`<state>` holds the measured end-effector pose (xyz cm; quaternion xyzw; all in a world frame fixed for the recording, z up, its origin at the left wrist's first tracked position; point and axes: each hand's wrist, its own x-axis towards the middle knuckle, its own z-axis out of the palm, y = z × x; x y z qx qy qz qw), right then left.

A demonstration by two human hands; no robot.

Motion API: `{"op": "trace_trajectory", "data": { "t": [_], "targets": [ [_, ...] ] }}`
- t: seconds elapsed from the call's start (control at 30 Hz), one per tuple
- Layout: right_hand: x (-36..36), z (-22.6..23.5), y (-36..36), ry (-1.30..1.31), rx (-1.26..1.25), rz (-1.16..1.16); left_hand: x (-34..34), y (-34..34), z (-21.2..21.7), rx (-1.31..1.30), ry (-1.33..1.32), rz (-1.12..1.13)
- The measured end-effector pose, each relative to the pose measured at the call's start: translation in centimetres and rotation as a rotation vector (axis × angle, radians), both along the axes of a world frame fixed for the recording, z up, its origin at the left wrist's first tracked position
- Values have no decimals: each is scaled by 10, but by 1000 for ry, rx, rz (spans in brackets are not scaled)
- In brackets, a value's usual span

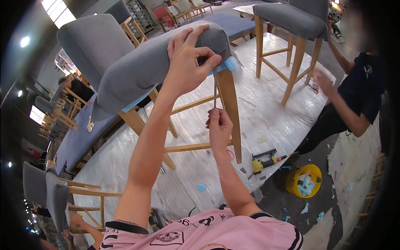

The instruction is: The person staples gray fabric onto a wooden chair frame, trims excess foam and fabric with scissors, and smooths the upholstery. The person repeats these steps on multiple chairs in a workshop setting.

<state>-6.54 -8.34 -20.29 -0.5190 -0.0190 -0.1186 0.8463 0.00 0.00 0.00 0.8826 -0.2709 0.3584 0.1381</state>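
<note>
A grey upholstered chair (141, 66) with pale wooden legs stands tilted on a plastic-covered table (271, 104). My left hand (189, 58) grips the front corner of its seat, fingers pinching the grey fabric next to a bit of blue foam (230, 64). My right hand (218, 127) is lower, beside the front wooden leg (231, 112), and holds a thin metal tool (215, 89) that points up toward the seat corner.
A yellow-and-black staple gun (263, 160) and red-handled scissors (230, 155) lie on the table. A yellow bucket (306, 180) of blue scraps stands on the floor. A person in a dark shirt (358, 91) works at another grey chair (291, 21) at the right. More chairs stand at the left.
</note>
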Motion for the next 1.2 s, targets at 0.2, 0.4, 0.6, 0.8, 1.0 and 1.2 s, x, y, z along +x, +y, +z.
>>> {"op": "trace_trajectory", "data": {
  "t": [0.2, 0.4, 0.6, 0.8, 1.0, 1.2],
  "targets": [
    [4, 36, 28, -70, 287, 112, -6, -5, 2, 37, -48, 21],
    [-3, 15, 17, -257, 195, 208, -1, -16, 59, 123, -10, -46],
    [-41, 13, 2, -245, 156, 115, 22, -35, 62, 356, 476, -343],
    [-55, 28, -23, -234, 95, 69, 11, -42, 45, 342, 389, -410],
    [-73, 28, -12, -193, 264, 123, -8, -52, 39, 372, 338, -396],
    [-95, 0, -4, -240, 339, 135, -34, -65, 34, 362, 347, -394]
  ]
}}
